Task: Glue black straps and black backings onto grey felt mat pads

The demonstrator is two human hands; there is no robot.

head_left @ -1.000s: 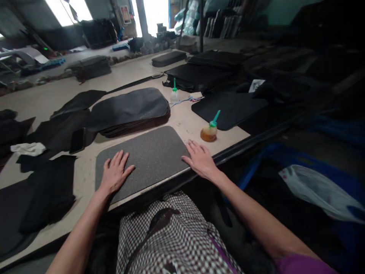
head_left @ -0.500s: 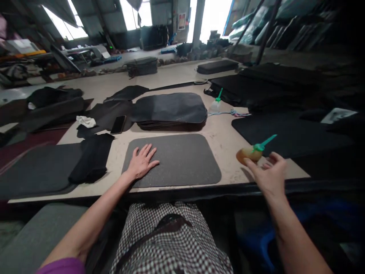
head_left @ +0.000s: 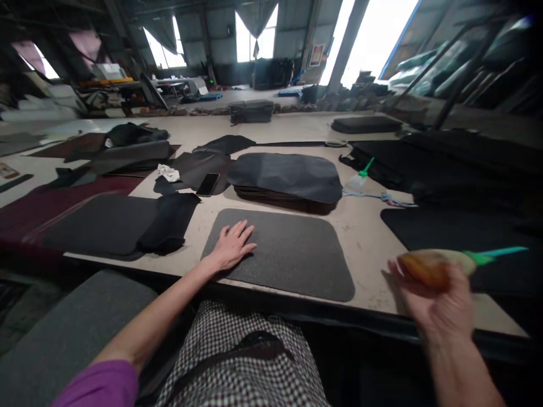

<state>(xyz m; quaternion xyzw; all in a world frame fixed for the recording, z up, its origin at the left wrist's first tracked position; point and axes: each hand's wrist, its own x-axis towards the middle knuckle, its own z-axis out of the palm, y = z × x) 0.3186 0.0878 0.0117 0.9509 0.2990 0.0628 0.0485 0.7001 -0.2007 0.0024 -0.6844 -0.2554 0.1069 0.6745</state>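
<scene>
My left hand (head_left: 233, 246) lies flat with fingers spread on the left part of a dark grey rectangular sheet with rounded corners (head_left: 292, 254), near the table's front edge. My right hand (head_left: 441, 299) is closed round a squeeze bottle (head_left: 428, 271) holding amber-brown liquid, with a green cap and a long green nozzle. The bottle is tipped on its side above the table, its nozzle pointing right; motion blurs it slightly. Just behind the sheet stands a stack of black rounded sheets (head_left: 284, 178).
A second green-tipped bottle (head_left: 357, 182) stands beside a cord (head_left: 382, 196). A phone (head_left: 208, 184) and a crumpled white cloth (head_left: 168, 173) lie left of the stack. Black cloth (head_left: 169, 223) sits on dark sheets (head_left: 102, 223) at left; more black sheets (head_left: 458, 232) lie at right.
My right hand has gripped the bottle, lifted it and turned it onto its side, nozzle rightward. My left hand stays on the sheet. The camera view has turned left.
</scene>
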